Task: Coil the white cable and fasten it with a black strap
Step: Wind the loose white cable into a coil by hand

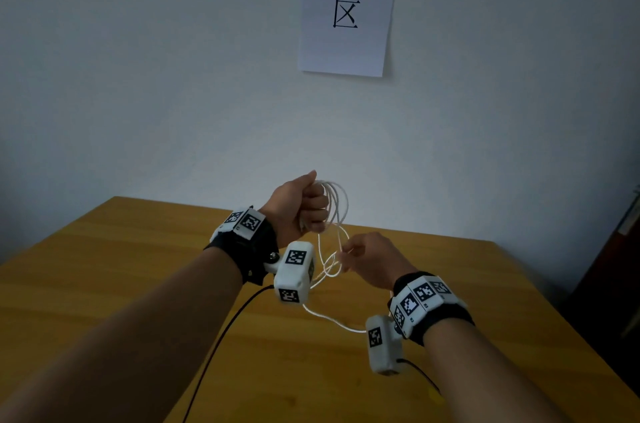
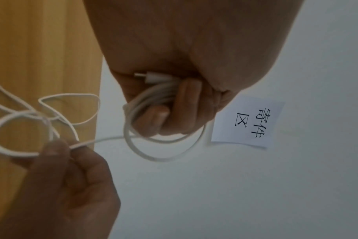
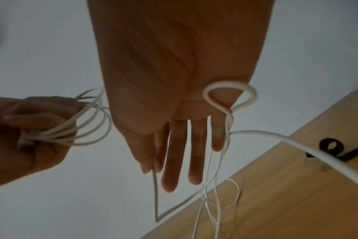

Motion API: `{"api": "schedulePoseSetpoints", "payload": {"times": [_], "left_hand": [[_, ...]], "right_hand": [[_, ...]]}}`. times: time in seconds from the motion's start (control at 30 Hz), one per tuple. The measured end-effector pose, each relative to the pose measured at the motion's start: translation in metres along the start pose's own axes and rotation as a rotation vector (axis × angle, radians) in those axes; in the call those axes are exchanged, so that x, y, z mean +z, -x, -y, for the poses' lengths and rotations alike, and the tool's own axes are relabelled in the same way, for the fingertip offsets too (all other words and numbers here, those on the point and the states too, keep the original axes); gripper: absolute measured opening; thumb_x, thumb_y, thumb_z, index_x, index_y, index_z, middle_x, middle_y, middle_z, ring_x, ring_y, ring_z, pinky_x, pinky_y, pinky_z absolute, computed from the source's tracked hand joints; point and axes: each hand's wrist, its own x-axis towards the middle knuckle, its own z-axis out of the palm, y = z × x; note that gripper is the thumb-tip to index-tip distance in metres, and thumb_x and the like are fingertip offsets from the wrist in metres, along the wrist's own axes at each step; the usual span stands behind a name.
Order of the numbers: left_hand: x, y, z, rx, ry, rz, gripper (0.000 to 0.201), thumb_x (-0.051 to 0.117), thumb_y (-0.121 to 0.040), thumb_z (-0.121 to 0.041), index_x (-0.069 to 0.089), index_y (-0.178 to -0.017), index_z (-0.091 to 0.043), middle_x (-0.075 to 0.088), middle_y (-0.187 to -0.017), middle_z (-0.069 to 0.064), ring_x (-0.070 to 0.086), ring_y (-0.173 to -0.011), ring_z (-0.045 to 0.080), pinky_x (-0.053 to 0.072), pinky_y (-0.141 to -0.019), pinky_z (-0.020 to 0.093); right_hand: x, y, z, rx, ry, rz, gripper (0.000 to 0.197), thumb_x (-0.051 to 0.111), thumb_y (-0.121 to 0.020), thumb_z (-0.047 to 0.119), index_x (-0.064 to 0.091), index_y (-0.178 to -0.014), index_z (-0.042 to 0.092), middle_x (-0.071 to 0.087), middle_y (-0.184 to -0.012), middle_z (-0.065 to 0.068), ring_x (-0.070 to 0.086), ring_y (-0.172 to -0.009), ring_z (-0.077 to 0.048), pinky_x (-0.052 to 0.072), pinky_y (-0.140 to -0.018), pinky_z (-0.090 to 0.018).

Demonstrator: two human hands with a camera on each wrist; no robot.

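White cable (image 1: 335,204): several loops bunched w/ plug end, rest trailing loose & tangled toward table. Black strap (image 3: 335,152): curled, lying on table.

Head view: from above and behind, facing forward and down over both forearms toward the worktop (image 1: 104,284) and wall sign (image 1: 349,7). Left wrist view: close along the palm, sharing that sign (image 2: 249,122). Right wrist view: close under the fingers, sharing the worktop edge (image 3: 296,202).

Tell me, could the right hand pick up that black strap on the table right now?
Probably not yet: the right hand pinches the white cable, which also loops over it, and the black strap lies on the table beyond.
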Motion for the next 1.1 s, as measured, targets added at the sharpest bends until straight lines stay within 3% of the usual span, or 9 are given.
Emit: {"api": "schedulePoseSetpoints", "payload": {"times": [0.2, 0.33, 0.5, 0.57, 0.63, 0.7, 0.87, 0.97, 1.1], "left_hand": [[0.013, -0.002, 0.005, 0.132, 0.117, -0.055, 0.043, 0.032, -0.101, -0.034, 0.039, -0.062, -0.017, 0.064, -0.064, 0.010, 0.064, -0.060, 0.029, 0.052, -0.074, 0.041], [0.017, 0.000, 0.007, 0.182, -0.052, -0.069, 0.039, 0.025, -0.103, -0.033, 0.039, -0.069, -0.019, 0.069, -0.115, 0.025, 0.065, -0.112, 0.036, 0.038, -0.107, 0.043], [0.011, -0.008, 0.023, 0.253, -0.658, -0.223, 0.063, 0.021, -0.100, -0.045, 0.074, -0.102, -0.011, 0.068, -0.124, 0.011, 0.060, -0.114, 0.015, 0.033, -0.106, 0.024], [0.009, -0.013, 0.029, 0.277, -0.876, -0.268, 0.058, 0.022, -0.094, -0.060, 0.060, -0.087, -0.016, 0.069, -0.122, 0.011, 0.061, -0.094, 0.018, 0.043, -0.085, 0.019], [0.013, -0.017, 0.034, 0.274, -1.006, -0.274, 0.040, 0.025, -0.097, -0.054, 0.037, -0.078, -0.020, 0.073, -0.112, 0.010, 0.064, -0.086, 0.021, 0.043, -0.070, 0.028], [0.022, -0.016, 0.038, 0.242, -1.186, -0.305, 0.034, 0.026, -0.101, -0.043, 0.038, -0.084, -0.017, 0.070, -0.102, 0.008, 0.061, -0.078, 0.021, 0.043, -0.065, 0.031], [0.025, -0.018, 0.041, 0.120, -1.640, -0.290, 0.027, 0.029, -0.100, -0.037, 0.041, -0.101, -0.013, 0.060, -0.105, 0.016, 0.056, -0.093, 0.031, 0.045, -0.075, 0.040], [0.027, -0.015, 0.042, 0.041, -1.807, -0.284, 0.033, 0.030, -0.099, -0.035, 0.044, -0.117, -0.011, 0.060, -0.113, 0.017, 0.053, -0.112, 0.035, 0.045, -0.087, 0.044], [0.024, -0.007, 0.041, 0.119, -2.031, -0.306, 0.039, 0.024, -0.101, -0.031, 0.045, -0.127, -0.012, 0.066, -0.114, 0.014, 0.055, -0.121, 0.029, 0.023, -0.116, 0.040]], "right_hand": [[0.006, -0.002, 0.016, -0.004, 0.090, 0.093, 0.017, 0.064, -0.081, 0.023, 0.078, -0.071, 0.021, 0.077, -0.073, 0.007, 0.069, -0.068, -0.004, 0.055, -0.061, -0.025], [0.006, 0.001, 0.024, -0.046, 0.072, 0.098, 0.017, 0.067, -0.085, 0.020, 0.073, -0.070, 0.026, 0.076, -0.071, 0.010, 0.072, -0.073, -0.003, 0.056, -0.067, -0.023], [0.002, 0.003, 0.027, -0.129, 0.083, 0.052, 0.004, 0.070, -0.083, 0.023, 0.073, -0.082, 0.025, 0.073, -0.093, 0.006, 0.069, -0.090, -0.010, 0.058, -0.080, -0.032], [0.001, 0.004, 0.027, -0.121, 0.048, 0.063, 0.006, 0.072, -0.082, 0.021, 0.072, -0.087, 0.025, 0.074, -0.098, 0.005, 0.070, -0.094, -0.011, 0.059, -0.084, -0.034], [0.001, 0.005, 0.030, -0.114, 0.035, 0.086, 0.011, 0.076, -0.078, 0.019, 0.070, -0.083, 0.027, 0.075, -0.096, 0.005, 0.071, -0.091, -0.011, 0.059, -0.081, -0.034], [0.001, 0.004, 0.033, -0.097, 0.036, 0.073, 0.018, 0.076, -0.075, 0.011, 0.067, -0.078, 0.026, 0.073, -0.089, 0.008, 0.069, -0.083, -0.008, 0.054, -0.070, -0.029], [-0.002, 0.003, 0.036, -0.024, 0.068, 0.050, 0.023, 0.061, -0.083, 0.009, 0.067, -0.063, 0.019, 0.067, -0.055, 0.008, 0.060, -0.049, 0.004, 0.042, -0.055, -0.019], [-0.003, 0.004, 0.035, -0.005, 0.100, 0.108, 0.022, 0.057, -0.087, 0.015, 0.073, -0.072, 0.014, 0.074, -0.066, 0.004, 0.065, -0.062, 0.001, 0.042, -0.057, -0.020], [-0.005, 0.005, 0.025, 0.026, 0.191, 0.177, 0.014, 0.064, -0.087, 0.021, 0.072, -0.080, 0.012, 0.077, -0.074, -0.002, 0.073, -0.078, -0.015, 0.052, -0.067, -0.027]]}}
